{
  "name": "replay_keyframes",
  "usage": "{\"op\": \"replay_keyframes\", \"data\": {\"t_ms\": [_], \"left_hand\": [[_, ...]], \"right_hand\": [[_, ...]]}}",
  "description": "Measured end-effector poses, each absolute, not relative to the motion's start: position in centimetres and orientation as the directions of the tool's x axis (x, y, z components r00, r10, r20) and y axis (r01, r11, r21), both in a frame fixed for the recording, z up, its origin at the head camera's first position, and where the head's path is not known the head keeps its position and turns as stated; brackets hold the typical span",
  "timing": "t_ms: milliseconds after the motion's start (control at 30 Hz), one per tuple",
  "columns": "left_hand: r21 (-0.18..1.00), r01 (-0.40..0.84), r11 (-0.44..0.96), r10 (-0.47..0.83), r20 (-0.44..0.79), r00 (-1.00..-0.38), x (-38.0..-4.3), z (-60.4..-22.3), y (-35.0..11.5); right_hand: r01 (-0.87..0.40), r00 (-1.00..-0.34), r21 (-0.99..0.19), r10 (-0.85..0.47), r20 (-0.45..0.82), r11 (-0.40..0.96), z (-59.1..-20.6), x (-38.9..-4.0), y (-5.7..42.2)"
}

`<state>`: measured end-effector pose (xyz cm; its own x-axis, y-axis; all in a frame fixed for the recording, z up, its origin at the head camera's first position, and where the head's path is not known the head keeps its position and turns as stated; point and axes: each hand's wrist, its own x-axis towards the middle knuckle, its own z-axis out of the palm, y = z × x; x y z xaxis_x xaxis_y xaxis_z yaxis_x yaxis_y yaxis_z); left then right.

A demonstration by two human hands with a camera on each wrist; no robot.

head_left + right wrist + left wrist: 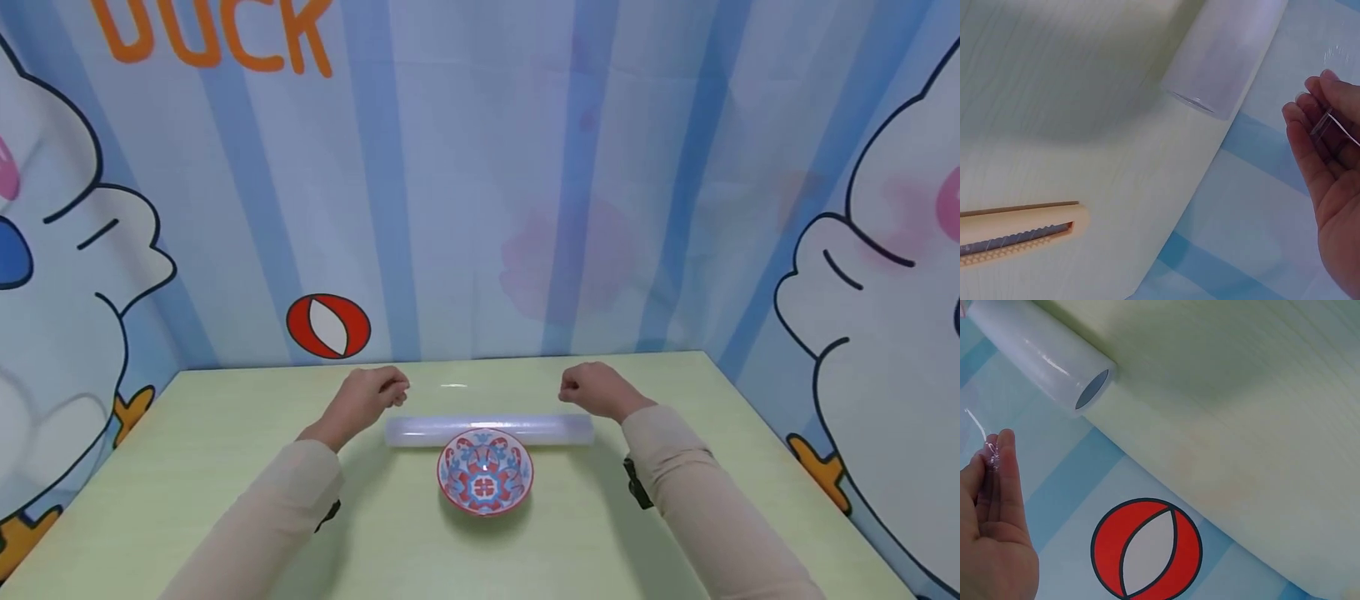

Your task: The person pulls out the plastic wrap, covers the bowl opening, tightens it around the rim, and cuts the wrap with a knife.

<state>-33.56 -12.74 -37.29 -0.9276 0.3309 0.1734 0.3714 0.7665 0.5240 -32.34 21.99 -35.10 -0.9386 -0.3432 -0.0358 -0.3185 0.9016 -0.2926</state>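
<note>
A roll of cling film [420,432] lies crosswise on the table, just behind a bowl [485,473] patterned in red, blue and white. Beyond the roll, my left hand [364,398] pinches one corner of a clear sheet of cling film [453,386]. The right hand [604,390] grips the opposite side of that sheet, its fingers curled. Crumpled film [992,453] shows between thumb and fingers in the left wrist view. In the right wrist view, a fold of film [1324,122] sits within the curled fingers. The transparent sheet's full outline is hard to see.
A cream-coloured utility knife [1016,232] lies on the table in the right wrist view; the head view does not show it. A printed curtain [480,208] hangs behind the pale green table [187,417], with cartoon-printed panels at both sides.
</note>
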Motion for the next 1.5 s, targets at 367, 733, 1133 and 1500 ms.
{"op": "replay_keyframes", "data": {"t_ms": [367, 733, 1133, 1500], "left_hand": [[0.542, 0.355, 0.762, 0.332, 0.145, -0.932, -33.5, -35.4, -13.0], [0.524, 0.426, 0.737, 0.360, 0.229, -0.904, -33.4, -33.6, -13.7], [0.482, 0.445, 0.754, 0.370, 0.248, -0.895, -33.5, -31.8, -14.0], [0.463, 0.465, 0.755, 0.369, 0.286, -0.884, -33.4, -31.4, -13.9]], "right_hand": [[-0.320, -0.942, -0.298, -0.337, -0.005, 0.899, -33.7, -32.3, 21.9], [-0.302, -0.948, -0.344, -0.317, 0.015, 0.889, -33.0, -32.3, 21.8], [-0.323, -0.944, -0.352, -0.327, 0.052, 0.878, -31.5, -32.1, 21.7], [-0.342, -0.939, -0.333, -0.331, 0.091, 0.879, -31.0, -32.0, 21.8]]}}
